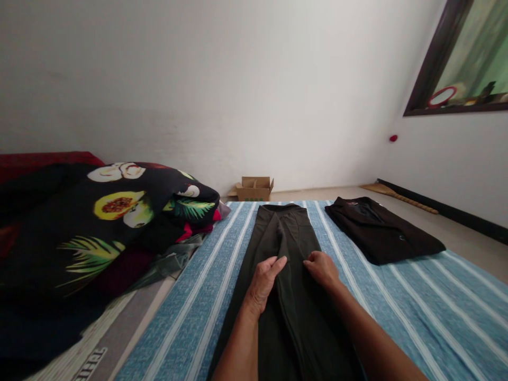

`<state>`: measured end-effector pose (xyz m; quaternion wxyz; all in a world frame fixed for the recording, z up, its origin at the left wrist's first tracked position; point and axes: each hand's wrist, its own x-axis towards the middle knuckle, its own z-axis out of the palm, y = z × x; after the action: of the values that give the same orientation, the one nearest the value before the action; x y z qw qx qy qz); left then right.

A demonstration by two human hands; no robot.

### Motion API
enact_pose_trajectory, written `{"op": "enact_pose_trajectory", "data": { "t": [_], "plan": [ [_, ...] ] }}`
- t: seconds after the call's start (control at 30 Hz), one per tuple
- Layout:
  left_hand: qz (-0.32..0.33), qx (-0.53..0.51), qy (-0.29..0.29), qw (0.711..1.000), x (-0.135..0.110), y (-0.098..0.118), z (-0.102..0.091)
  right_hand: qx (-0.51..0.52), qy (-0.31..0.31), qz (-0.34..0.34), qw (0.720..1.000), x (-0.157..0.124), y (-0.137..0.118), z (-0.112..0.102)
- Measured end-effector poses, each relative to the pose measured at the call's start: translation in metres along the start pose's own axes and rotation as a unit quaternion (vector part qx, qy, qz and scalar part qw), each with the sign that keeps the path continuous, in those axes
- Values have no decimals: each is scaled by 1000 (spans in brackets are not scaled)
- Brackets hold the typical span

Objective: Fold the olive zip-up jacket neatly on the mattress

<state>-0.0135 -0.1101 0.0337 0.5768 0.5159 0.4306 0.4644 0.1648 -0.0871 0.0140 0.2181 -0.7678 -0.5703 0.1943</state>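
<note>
A pair of dark grey-green trousers (296,312) lies lengthwise on a blue-and-white striped sheet, its waistband at the far end. Down its middle runs a raised fold of cloth. My left hand (262,283) is closed on the left leg beside that fold, with the thumb resting along the ridge. On the right leg, my right hand (322,269) is closed with its fingertips pinching the cloth near the outer edge. Right of the trousers, a folded dark brown garment (381,230) lies apart from both hands.
The striped sheet (202,296) spreads beneath the clothes. At left is a heap of clothing topped by a black fruit-print cloth (159,211). A cardboard box (256,189) stands by the wall beyond. A broom-like object (400,197) lies on the floor at right, below a window (468,58).
</note>
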Motion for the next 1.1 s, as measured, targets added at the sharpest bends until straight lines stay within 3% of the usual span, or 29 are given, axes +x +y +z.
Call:
{"op": "enact_pose_trajectory", "data": {
  "t": [0.23,0.37,0.5,0.67,1.1],
  "plan": [
    [32,131,-38,990,7,-13,10,1,50,-18,999,-21,5,-6],
    [86,195,-60,975,11,-22,12,36,103,-128,986,-32,5,0],
    [127,306,-64,941,9,-23,14,123,107,-215,963,-36,7,8],
    [130,389,-62,910,4,-21,19,170,99,-162,967,-32,20,14],
    [99,362,-20,927,8,-29,18,87,64,-180,978,-31,32,16]
  ]
}}
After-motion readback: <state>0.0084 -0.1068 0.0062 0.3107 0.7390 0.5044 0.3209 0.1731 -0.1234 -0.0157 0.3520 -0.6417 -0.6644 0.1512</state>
